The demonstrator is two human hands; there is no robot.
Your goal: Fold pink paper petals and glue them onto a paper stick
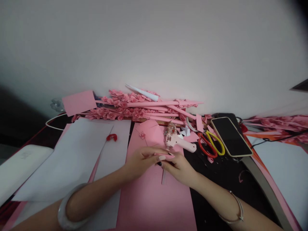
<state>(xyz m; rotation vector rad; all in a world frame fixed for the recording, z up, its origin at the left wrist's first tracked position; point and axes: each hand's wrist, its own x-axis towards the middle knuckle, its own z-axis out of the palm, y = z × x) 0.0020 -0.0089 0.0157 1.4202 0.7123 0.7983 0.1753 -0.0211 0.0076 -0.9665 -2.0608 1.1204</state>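
My left hand (144, 159) and my right hand (181, 166) meet over a large pink paper sheet (156, 202). Both are closed, fingertips together, on a small pink paper piece (164, 154) that is mostly hidden by the fingers. Just behind them lies a pale pink glue gun (179, 141), its nozzle pointing toward the hands. A clear stick (164, 177) shows below the fingertips. Beyond my left hand rest a small pink paper flower (142, 135) and a cut pink paper piece (152, 130).
Pink paper flower stems (134, 110) line the wall, with a white paper cone (143, 92) on top. Scissors (210, 144) with red and yellow handles and a phone (231, 136) lie right. White sheets (64, 154) and a red object (112, 137) lie left.
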